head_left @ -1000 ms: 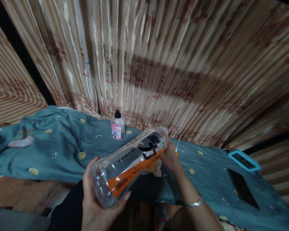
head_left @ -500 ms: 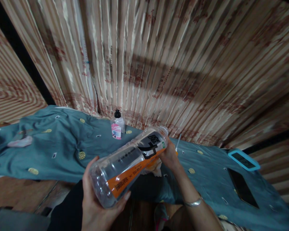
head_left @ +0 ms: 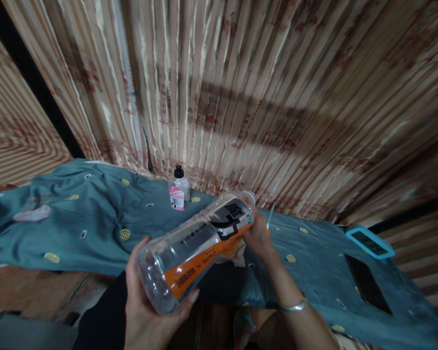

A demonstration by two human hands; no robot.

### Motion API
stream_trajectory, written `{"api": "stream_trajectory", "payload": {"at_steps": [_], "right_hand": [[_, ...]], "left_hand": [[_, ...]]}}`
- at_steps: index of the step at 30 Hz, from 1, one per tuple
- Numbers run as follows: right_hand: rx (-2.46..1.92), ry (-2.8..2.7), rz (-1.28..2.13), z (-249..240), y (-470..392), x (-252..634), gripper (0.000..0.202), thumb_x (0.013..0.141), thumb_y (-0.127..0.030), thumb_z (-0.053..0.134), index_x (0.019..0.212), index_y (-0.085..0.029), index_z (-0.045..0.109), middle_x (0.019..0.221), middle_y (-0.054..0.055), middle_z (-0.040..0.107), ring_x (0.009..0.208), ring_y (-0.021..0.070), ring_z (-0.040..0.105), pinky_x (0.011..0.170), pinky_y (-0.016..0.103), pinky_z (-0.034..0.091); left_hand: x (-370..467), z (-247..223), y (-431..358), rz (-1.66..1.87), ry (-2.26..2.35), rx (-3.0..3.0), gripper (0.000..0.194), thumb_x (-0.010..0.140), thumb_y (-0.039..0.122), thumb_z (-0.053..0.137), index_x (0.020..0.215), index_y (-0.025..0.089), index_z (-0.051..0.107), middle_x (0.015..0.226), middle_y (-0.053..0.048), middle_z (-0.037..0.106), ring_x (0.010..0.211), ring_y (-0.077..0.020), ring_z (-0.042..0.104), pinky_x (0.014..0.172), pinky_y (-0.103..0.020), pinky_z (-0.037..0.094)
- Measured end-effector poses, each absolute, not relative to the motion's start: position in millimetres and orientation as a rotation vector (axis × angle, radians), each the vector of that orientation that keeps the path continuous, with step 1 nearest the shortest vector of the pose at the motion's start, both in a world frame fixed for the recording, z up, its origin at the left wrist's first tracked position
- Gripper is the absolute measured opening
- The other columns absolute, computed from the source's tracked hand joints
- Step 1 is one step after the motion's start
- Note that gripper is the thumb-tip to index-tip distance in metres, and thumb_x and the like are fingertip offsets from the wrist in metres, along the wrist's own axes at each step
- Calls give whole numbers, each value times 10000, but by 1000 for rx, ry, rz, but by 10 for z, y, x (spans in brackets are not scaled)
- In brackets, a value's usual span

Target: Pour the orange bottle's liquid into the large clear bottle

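A large clear plastic bottle [head_left: 193,253] with an orange and black label lies slanted between my hands, its neck toward the upper right. My left hand [head_left: 146,311] cups the base, thumb and fingers on either side. Around the neck end, my right hand [head_left: 256,233] is closed; the bottle hides part of its fingers. Behind the bottle, a crumpled pale and orange item [head_left: 235,255] rests on the cloth, mostly covered. Farther back stands a small clear bottle [head_left: 178,189] with a black cap and pink label.
A teal patterned cloth [head_left: 95,243] covers the surface. To the right lie a dark phone [head_left: 368,284] and a blue-framed device [head_left: 370,242]. A thin white stick [head_left: 271,214] shows beyond my right hand. Striped curtains [head_left: 211,97] hang behind. At left is a pale pinkish item [head_left: 33,213].
The large bottle has turned very slightly in my hands, and its label text sits a little differently. Both hands keep nearly the same place.
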State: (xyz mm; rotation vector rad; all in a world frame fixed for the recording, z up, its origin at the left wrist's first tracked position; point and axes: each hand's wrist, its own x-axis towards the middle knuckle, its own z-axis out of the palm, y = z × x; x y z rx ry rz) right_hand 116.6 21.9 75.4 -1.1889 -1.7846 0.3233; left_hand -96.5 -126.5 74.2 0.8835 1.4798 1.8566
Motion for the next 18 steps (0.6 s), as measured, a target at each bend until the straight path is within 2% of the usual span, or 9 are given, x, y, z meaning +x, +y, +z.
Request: {"api": "stream_trajectory", "payload": {"at_steps": [2,4,8,11,15,18], "right_hand": [[-1189,-1783,327,757,218,1167,337,808,-344,650,1127,-236,641,1069,96,805,991,304,782,868,415,635],[-1197,-1778,324,756,218,1170,338,800,-342,656,1120,-234,643,1052,96,805,980,305,784,860,417,638],[-1188,-1787,318,745,222,1179,330,813,-360,647,1120,-237,640,1060,91,806,977,300,789,857,411,646],[-1186,-1792,309,737,225,1185,324,823,-360,640,1123,-235,641,1065,90,807,978,299,791,865,414,649],[-1193,-1790,313,743,217,1181,350,819,-356,646,1146,-229,646,1083,99,812,995,308,793,879,427,649],[-1193,-1782,312,759,210,1173,373,818,-357,643,1168,-228,644,1100,104,814,1007,309,795,888,427,648]], "left_hand": [[-966,756,-1274,1837,1483,870,1019,544,420,1003,1458,322,564,1338,-63,647,1223,-337,688,1133,-571,529],[-964,768,-1281,1824,1468,851,1048,538,478,1014,1470,333,557,1357,-65,639,1272,-364,662,1186,-606,472],[-964,781,-1284,1832,1469,872,1018,557,433,1012,1465,323,567,1341,-66,647,1170,-313,711,1059,-497,599],[-966,785,-1280,1847,1479,880,1038,520,460,1025,1451,334,583,1354,-55,646,1183,-292,701,1064,-483,590],[-974,778,-1281,1836,1451,856,1015,540,419,1019,1454,353,584,1334,-35,660,1146,-252,714,975,-363,627],[-983,762,-1281,1835,1470,933,998,571,423,1009,1466,354,573,1359,-25,659,1177,-226,701,981,-295,604]]}}
